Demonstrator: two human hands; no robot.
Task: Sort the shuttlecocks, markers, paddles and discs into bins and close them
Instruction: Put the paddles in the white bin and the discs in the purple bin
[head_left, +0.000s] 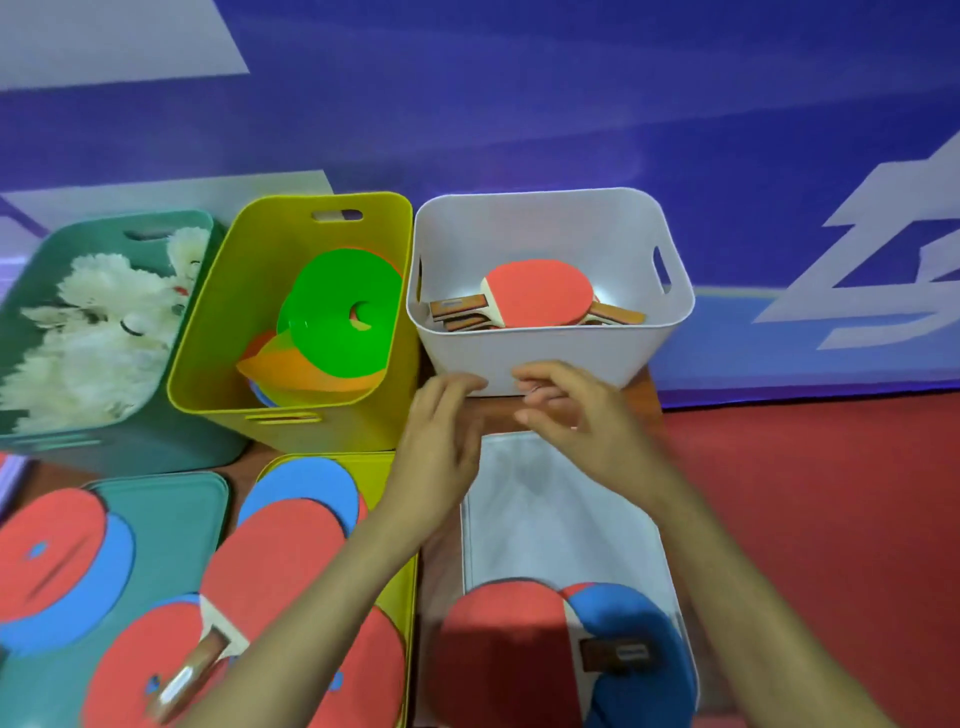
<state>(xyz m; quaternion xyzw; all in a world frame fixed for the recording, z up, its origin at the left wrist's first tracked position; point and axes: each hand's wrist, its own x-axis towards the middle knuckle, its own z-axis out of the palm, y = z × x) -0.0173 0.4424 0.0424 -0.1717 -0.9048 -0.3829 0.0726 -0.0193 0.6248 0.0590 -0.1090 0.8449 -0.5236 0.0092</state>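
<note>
Paddles (498, 649) wait on the lid (545, 509) for sorting; left hand (441, 421) and right hand (576, 410) hover by the white bin (545, 353), grips loose, empty.

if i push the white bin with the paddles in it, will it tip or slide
Probably slides: the white bin is wide with its paddles lying low. Its smooth wall may feel slippery. Likely light, holding only a few paddles.
</note>
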